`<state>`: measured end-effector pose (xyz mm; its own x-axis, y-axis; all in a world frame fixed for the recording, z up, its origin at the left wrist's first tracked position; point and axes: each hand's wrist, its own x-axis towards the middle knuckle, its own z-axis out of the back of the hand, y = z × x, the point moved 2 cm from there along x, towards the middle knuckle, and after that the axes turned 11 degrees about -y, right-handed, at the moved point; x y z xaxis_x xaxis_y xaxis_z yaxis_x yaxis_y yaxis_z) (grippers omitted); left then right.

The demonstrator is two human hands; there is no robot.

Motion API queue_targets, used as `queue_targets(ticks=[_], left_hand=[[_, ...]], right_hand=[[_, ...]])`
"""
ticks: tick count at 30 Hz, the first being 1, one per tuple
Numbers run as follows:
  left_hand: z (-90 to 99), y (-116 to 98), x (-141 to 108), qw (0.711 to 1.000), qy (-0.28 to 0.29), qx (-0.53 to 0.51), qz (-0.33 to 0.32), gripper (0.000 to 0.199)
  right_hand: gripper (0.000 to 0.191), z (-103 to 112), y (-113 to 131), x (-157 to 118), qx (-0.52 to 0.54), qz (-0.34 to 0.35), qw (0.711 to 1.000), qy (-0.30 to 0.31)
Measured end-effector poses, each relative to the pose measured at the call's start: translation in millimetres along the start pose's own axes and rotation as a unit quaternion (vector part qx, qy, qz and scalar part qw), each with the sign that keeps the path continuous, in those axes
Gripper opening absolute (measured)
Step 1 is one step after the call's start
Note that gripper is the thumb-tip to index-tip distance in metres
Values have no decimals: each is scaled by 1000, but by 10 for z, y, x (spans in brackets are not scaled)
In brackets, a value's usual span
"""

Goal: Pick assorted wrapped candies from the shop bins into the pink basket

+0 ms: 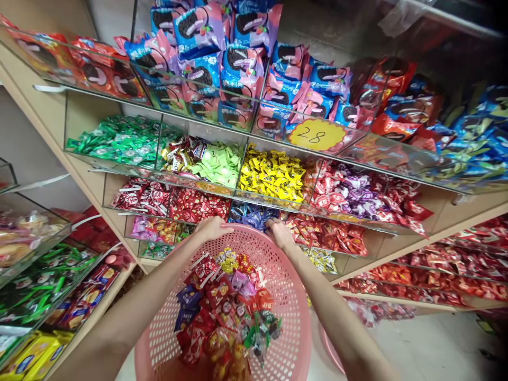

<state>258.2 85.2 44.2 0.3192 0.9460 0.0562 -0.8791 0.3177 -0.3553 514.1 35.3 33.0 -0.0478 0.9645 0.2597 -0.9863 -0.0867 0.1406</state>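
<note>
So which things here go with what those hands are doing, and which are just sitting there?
With the hands: left hand, right hand, pink plastic basket whose rim they hold, mixed wrapped sweets inside it.
Just sitting there: blue biscuit packets, yellow-wrapped sweets, yellow 28 sign.

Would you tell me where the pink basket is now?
In the head view, the pink plastic basket sits bottom centre, its far rim held by the left hand and right hand, below the shelf bins.

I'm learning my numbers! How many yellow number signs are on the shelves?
1: a round yellow sign reading 28, on the clear bin of blue-and-pink cookie packets. Others may be hidden behind packets.
</note>
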Motion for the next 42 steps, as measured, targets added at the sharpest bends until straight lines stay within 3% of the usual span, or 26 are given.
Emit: queue_targets(ticks=[19,25,30,32,36,39,42], left_hand=[[-9,-45,36,1000,-6,-13,-5,49],[-4,-22,-4,1000,-14,-12,-5,50],[3,7,-30,1000,-16,-10,-1,50],[12,1,-41,1000,-14,-9,0,51],[21,-61,-53,1000,-13,-7,1,54],[9,-145,-55,1000,-15,-6,-4,54],[-1,-231,-68,1000,-14,-4,-13,54]], right_hand=[[19,73,-92,97,0,1,1000,-25],[26,182,-16,88,7,-45,993,-109],[29,292,36,-102,38,-71,978,-190],[29,368,81,-245,82,-80,966,-232],[23,549,297,-567,252,-107,914,-299],[21,598,609,-766,349,-124,891,-262],[20,491,993,-933,480,-165,846,-164]])
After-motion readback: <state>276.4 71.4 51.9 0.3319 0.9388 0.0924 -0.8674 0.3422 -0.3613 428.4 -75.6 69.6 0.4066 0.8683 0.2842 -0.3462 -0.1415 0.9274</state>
